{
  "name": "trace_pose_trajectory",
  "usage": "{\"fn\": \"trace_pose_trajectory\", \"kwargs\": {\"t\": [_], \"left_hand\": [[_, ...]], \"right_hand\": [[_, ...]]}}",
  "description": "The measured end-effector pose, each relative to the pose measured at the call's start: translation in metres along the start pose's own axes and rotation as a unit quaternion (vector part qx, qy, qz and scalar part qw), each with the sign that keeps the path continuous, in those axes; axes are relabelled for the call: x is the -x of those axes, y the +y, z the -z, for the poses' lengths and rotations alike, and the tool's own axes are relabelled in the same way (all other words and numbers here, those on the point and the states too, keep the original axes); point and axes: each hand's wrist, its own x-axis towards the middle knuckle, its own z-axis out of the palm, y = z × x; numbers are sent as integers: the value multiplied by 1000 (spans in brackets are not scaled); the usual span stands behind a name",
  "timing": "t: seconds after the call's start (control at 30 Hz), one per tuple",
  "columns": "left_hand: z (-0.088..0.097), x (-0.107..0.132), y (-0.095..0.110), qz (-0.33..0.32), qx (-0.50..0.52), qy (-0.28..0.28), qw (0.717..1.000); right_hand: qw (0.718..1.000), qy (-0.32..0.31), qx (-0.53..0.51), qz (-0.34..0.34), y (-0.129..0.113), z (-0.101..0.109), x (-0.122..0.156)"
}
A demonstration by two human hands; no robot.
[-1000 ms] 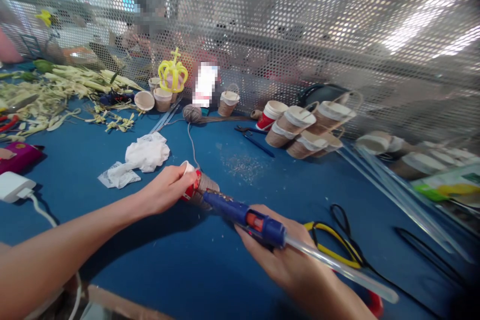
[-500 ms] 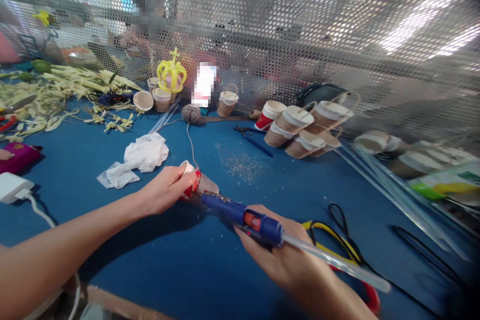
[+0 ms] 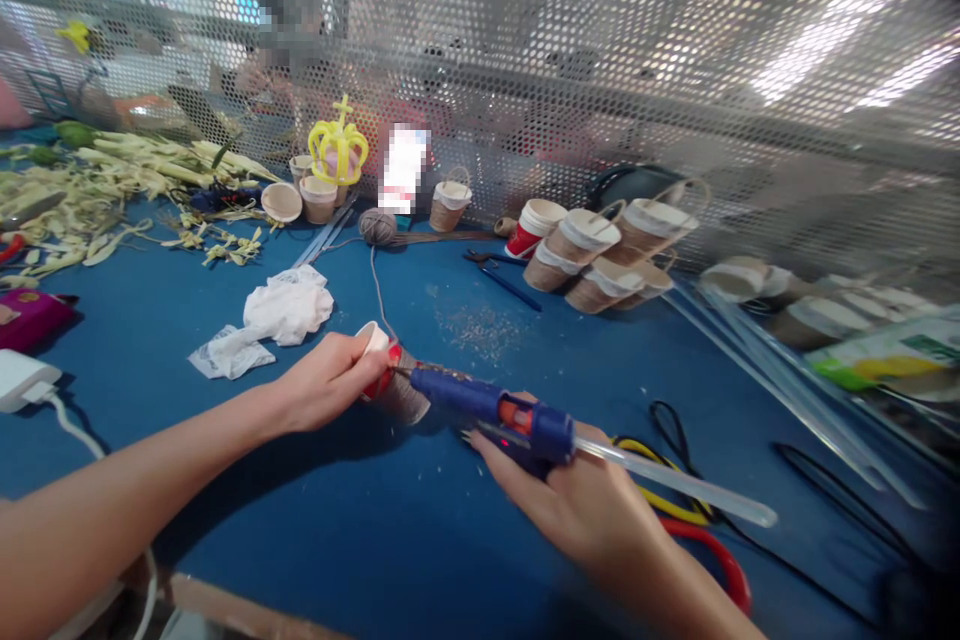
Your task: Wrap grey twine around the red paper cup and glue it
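Observation:
My left hand (image 3: 328, 382) is closed around the rim end of a red and white paper cup (image 3: 409, 398), which lies tilted with its base toward the right. Grey-brown yarn is wound round the cup's lower part, and a strand runs back to a yarn ball (image 3: 377, 227). In my right hand (image 3: 577, 500) is a blue hot glue gun (image 3: 480, 402), its nozzle at the cup's side by the edge of the wound yarn. A clear glue stick (image 3: 690, 492) juts from the gun's back. Whether the nozzle touches the cup, I cannot tell.
Yarn-covered cups (image 3: 581, 238) are stacked at the back right, near blue-handled pliers (image 3: 504, 284). Crumpled white plastic (image 3: 289, 307) lies left of the cup. Yellow-handled and red-handled tools lie beside my right forearm. Glue sticks (image 3: 780, 390) lie at right; a perforated metal screen (image 3: 480, 50) stands behind.
The glue gun's nozzle has shifted up and left along the cup, from the yarn-wound part toward the red part. The cup has turned slightly, its base now lower. My left hand keeps its hold.

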Motion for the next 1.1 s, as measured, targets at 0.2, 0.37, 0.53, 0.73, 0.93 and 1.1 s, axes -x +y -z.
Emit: {"fn": "trace_pose_trajectory", "kwargs": {"t": [0.2,0.37,0.53,0.73,0.93,1.1], "left_hand": [[1,0,-3,-38,8,-24,999],[0,1,-5,-46,-11,-4,999],[1,1,-3,-56,-2,-23,998],[1,0,-4,-68,-2,-23,997],[2,1,-3,-85,-5,-39,996],[3,1,-4,-115,-40,-33,992]], "right_hand": [[1000,-5,6,1,-4,3,-3],[1000,-5,17,-13,-1,4,-2],[1000,-7,8,-9,-4,5,-4],[998,-28,7,-60,-2,9,-3],[983,-69,-66,-158,0,7,-2],[980,-74,-91,-162,-5,12,-5]]}}
